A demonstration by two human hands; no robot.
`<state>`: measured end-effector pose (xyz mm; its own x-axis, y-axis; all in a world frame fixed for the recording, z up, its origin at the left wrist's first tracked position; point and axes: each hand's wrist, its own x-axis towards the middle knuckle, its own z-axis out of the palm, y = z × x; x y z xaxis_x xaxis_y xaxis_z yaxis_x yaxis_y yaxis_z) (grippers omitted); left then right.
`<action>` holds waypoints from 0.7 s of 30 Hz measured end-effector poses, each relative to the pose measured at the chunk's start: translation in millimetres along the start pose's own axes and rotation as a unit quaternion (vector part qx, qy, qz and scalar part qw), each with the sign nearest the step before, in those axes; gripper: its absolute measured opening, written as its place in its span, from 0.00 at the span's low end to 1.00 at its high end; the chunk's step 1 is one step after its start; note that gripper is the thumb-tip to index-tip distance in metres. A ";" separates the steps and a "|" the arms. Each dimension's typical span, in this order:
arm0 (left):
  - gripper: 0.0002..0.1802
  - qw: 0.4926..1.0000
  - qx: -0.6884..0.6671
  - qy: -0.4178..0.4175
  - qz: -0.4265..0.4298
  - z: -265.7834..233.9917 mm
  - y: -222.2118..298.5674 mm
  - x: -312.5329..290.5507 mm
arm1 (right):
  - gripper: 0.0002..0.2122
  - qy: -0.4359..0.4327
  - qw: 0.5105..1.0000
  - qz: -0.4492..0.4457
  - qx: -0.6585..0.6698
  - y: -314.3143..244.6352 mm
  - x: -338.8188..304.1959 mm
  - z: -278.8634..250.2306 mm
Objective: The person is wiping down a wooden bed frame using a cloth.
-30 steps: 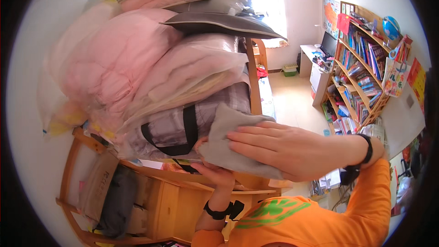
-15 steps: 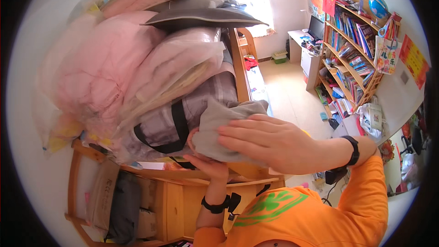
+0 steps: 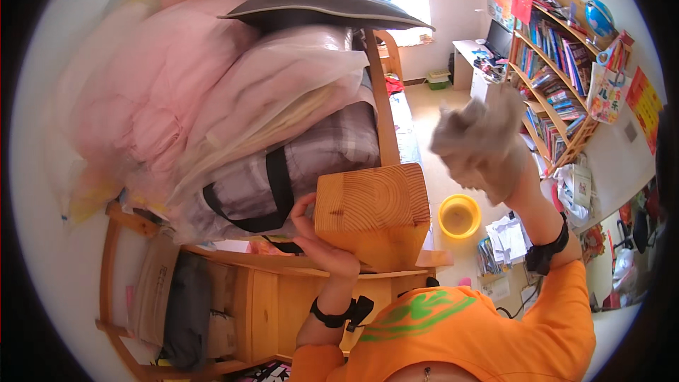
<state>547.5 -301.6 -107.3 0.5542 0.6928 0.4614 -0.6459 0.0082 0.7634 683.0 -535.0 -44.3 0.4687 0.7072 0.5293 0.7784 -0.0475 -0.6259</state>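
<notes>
My right hand (image 3: 515, 182) is raised out to the right, closed on a grey cloth (image 3: 481, 138). The cloth is smeared by motion and covers most of its fingers. My left hand (image 3: 322, 240) curls round the left side of a square wooden bedpost (image 3: 371, 198), holding on to it. The post's top, with its grain rings, is bare. Just left of that hand lies a grey plaid storage bag (image 3: 318, 141) with black straps.
Pink bedding in clear plastic (image 3: 163, 71) and a dark cushion (image 3: 325, 13) are piled on the upper bunk. A yellow bucket (image 3: 459, 216) stands on the floor below, beside papers (image 3: 506, 239). A bookshelf (image 3: 548, 71) leans into view at the right. Under the bunk rail is a wooden ledge (image 3: 283, 311).
My right hand has lifted the grey cloth off the post top and swung it up to the right. The post and bucket now show. My left hand stays at the post.
</notes>
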 end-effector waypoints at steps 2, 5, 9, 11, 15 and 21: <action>0.41 1.000 0.019 0.010 0.011 -1.1 -5.7 -0.3 | 0.23 -0.116 0.980 -0.053 0.155 -49.5 16.9 5.4; 0.40 0.994 -0.104 0.043 -0.002 -4.1 -16.3 -2.6 | 0.27 -0.197 0.950 -0.230 -0.074 -76.2 58.2 26.7; 0.39 0.994 -0.107 0.021 0.011 3.0 -20.4 -2.1 | 0.28 -0.274 0.925 -0.256 -0.060 -70.8 98.2 47.2; 0.38 0.994 -0.107 0.010 0.014 6.6 -23.9 0.4 | 0.27 -0.258 0.915 -0.305 -0.058 -66.3 100.4 54.2; 0.38 0.993 -0.096 0.032 0.061 -5.1 -3.7 -5.1 | 0.21 -0.087 0.928 -0.363 -0.022 -58.7 45.8 43.2; 0.37 0.993 -0.050 0.063 0.081 -4.1 -18.3 -5.4 | 0.22 0.054 0.979 -0.195 0.032 6.7 46.9 25.4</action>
<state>554.2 -302.6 -125.6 0.3729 0.7757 0.5091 -0.7739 -0.0426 0.6319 699.7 -484.2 -38.3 0.1859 0.5836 0.7905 0.8804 0.2583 -0.3978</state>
